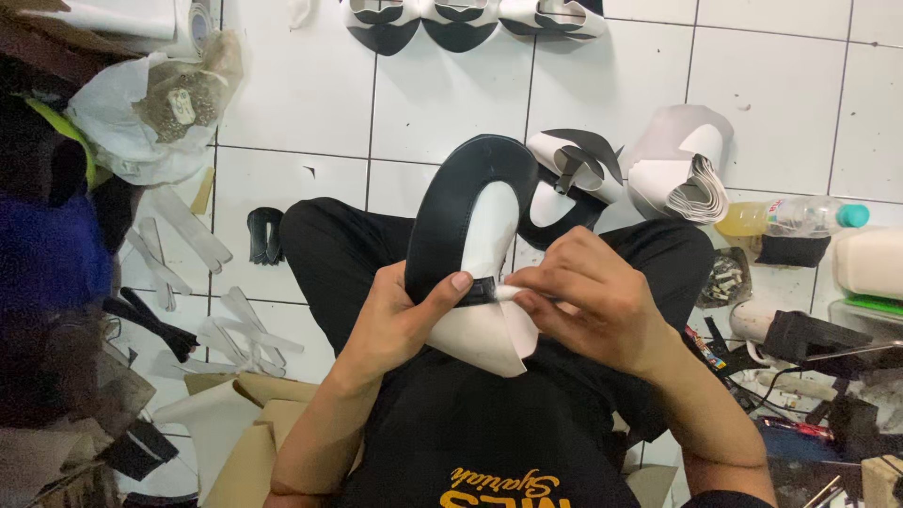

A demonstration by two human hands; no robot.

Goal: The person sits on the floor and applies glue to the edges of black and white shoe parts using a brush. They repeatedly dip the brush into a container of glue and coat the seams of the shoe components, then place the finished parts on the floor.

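Left hand point(400, 315): grip closed around the black shoe upper point(461, 212); the thumb presses on its back edge, the other fingers are hidden under the white lining.
Right hand point(593, 296): grip closed in a pinch; the fingertips point(523, 299) squeeze the folded edge of the white lining point(489, 334) just beside the left thumb.
Black shoe upper: at the centre of the view, held above the lap; its rounded toe points to 12 o'clock, its heel end is between the 2 hands.
White lining: it shows inside the opening of the upper and hangs below the hands toward 6 o'clock as a folded flap.
Lap: black trousers point(329, 245) and a black shirt with yellow print.
Floor point(301, 94): white tiles with dark joints.
At 12 o'clock: 3 black-and-white cut pieces point(461, 19) in a row at the top edge.
At 1 o'clock: more black and white pieces, and a stack of white sheets point(682, 169).
At 3 o'clock: a plastic bottle point(790, 216) with yellow liquid and a teal cap, lying on its side.
At 9 o'clock: white strips point(183, 235) on the tiles.
At 7 o'clock: cardboard pieces point(245, 423).
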